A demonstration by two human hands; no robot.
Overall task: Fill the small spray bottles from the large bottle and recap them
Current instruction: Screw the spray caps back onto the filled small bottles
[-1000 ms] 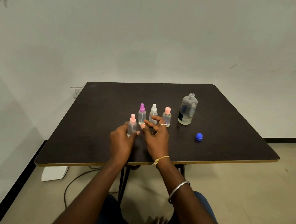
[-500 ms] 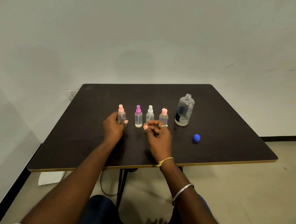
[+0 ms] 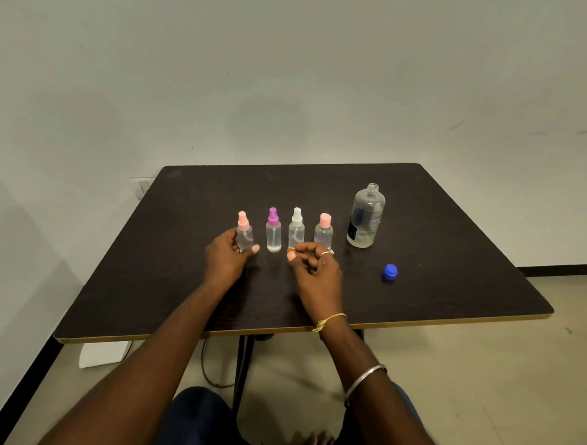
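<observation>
Clamping the leftmost spray bottle, left grip; right grip curled on nothing, both well inside near edge of table.

Dark table nr white wall, cable underneath
</observation>
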